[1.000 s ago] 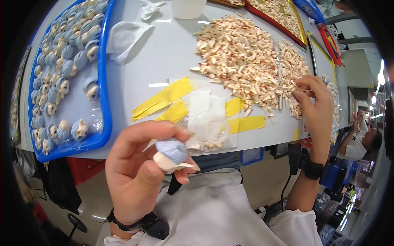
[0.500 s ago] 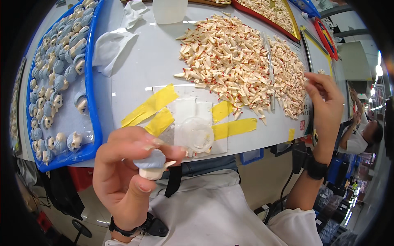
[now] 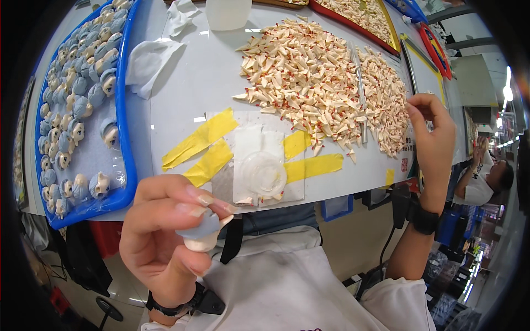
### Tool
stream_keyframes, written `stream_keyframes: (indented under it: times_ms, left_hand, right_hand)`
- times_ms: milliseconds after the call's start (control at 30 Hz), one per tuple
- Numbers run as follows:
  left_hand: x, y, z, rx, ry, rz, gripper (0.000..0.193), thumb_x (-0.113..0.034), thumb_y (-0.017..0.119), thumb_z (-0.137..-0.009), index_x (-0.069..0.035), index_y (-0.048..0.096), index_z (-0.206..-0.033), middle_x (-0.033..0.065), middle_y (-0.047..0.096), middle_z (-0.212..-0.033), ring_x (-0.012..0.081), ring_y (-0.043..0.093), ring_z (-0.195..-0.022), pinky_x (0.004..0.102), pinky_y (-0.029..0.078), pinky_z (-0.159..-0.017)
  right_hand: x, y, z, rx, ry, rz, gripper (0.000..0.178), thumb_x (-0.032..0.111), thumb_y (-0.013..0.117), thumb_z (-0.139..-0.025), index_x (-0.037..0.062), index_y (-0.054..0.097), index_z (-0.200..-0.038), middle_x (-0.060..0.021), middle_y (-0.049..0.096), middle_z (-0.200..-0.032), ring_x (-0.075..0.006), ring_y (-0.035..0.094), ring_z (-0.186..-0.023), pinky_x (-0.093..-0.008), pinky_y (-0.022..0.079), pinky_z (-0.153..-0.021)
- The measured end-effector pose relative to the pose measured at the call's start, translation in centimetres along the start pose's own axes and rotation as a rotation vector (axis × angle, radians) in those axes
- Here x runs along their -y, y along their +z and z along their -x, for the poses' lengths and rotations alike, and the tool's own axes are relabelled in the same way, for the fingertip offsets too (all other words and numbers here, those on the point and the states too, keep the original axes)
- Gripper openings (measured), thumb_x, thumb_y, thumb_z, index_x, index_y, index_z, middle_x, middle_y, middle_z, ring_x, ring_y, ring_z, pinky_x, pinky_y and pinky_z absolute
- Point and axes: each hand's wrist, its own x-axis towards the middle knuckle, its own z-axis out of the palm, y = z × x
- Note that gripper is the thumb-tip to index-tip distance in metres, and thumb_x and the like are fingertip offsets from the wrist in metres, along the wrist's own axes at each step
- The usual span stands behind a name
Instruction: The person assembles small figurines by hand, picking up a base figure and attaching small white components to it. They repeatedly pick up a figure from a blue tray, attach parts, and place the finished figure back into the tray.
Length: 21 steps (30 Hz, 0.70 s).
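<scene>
My left hand (image 3: 160, 234) grips a small figurine head (image 3: 200, 231) between thumb and fingertips, low in front of my body. It has blue-grey hair on top and a pale lower part; a small pale pointed piece (image 3: 226, 220) juts from its right side. At the right edge of a heap of small pale pointed pieces with red ends (image 3: 309, 77), my right hand (image 3: 433, 118) is raised with thumb and forefinger drawn together. Whatever may be between those fingertips is too small to make out.
At left stands a blue tray (image 3: 130, 165) of blue-haired figurine heads. A round clear dish (image 3: 264, 175) sits near the front edge between strips of yellow tape (image 3: 314, 166). A metal bar (image 3: 360, 94) divides the heap. Behind are a white tissue (image 3: 152, 63) and a translucent tub (image 3: 228, 14).
My left fingers have curled lower over the head's top and side, and the head has tilted slightly. My right hand has shifted a little left, its thumb and forefinger closer together.
</scene>
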Motion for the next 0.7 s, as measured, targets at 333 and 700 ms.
stream_keyframes:
  times_ms: [333, 700]
  left_hand:
    - [-0.2, 0.7, -0.1, -0.065, -0.107, 0.017, 0.043, -0.033, 0.055, -0.084, 0.001, 0.044, -0.106, 0.0146, 0.047, -0.098, 0.0227, 0.058, -0.076, 0.0312, 0.049, -0.063]
    - [0.1, -0.1, 0.1, -0.051, -0.064, 0.017, 0.035, -0.024, 0.057, -0.083, 0.002, 0.046, -0.104, 0.0167, 0.049, -0.099, 0.0255, 0.059, -0.083, 0.0297, 0.051, -0.063]
  right_hand:
    - [1.0, -1.4, 1.9, -0.003, 0.233, -0.457, 0.010, 0.003, 0.053, -0.082, -0.0019, 0.060, -0.087, -0.0031, 0.060, -0.078, -0.0110, 0.055, -0.073, -0.0221, 0.042, -0.069]
    - [0.5, -1.5, 1.6, -0.041, 0.219, -0.391, 0.008, 0.003, 0.059, -0.078, -0.0016, 0.061, -0.085, -0.0028, 0.059, -0.076, -0.0092, 0.055, -0.073, -0.0214, 0.042, -0.067]
